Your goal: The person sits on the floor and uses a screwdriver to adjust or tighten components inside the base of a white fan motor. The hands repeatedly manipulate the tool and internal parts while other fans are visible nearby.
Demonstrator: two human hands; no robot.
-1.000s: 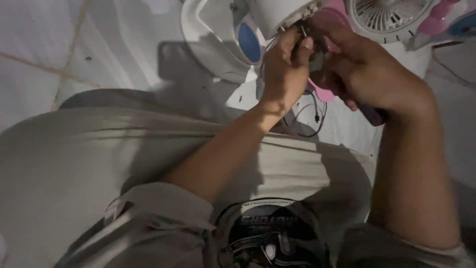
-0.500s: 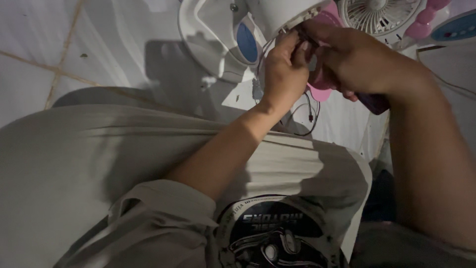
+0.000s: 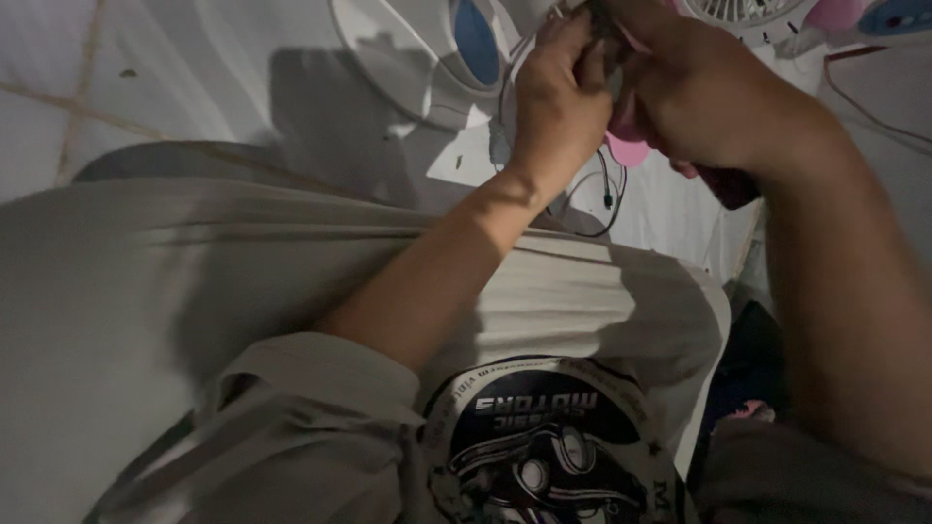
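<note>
pink fan part (image 3: pixel 629 147), partly hidden, left hand (image 3: pixel 555 99), right hand (image 3: pixel 699 87) gripping

Person wears a light beige short-sleeved shirt (image 3: pixel 291 291), open at front, sleeve cuff (image 3: pixel 320 374) hemmed above the elbow. Under it a dark T-shirt (image 3: pixel 544 446) with a round white-lettered graphic print. Forearms bare, no watch or rings visible.
</note>
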